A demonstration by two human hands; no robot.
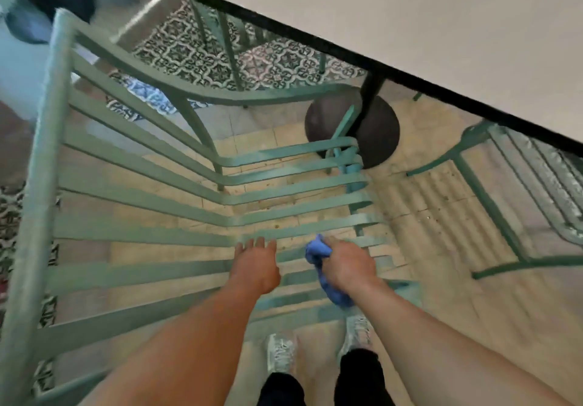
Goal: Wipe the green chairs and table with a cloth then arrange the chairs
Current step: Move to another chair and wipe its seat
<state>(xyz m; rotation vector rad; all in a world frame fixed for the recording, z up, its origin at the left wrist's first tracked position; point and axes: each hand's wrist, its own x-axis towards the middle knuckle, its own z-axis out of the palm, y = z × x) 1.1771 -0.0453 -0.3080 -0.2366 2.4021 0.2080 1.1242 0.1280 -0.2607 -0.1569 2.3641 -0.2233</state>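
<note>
A green slatted metal chair (135, 203) fills the left and middle of the view, seen from above, its slats running toward the table. My right hand (350, 263) grips a bunched blue cloth (321, 266) on the seat slats near the chair's front. My left hand (255, 263) reaches over the slats beside it with its fingers straight and holds nothing. The table (441, 27) has a pale top with a dark edge and spans the upper right.
A second green chair (504, 197) stands at the right, partly under the table. The table's round dark base (375, 128) sits on the tiled floor. Another green chair's legs (220, 36) show behind. Patterned floor tiles (189, 55) lie beyond. My shoes (280, 352) are below.
</note>
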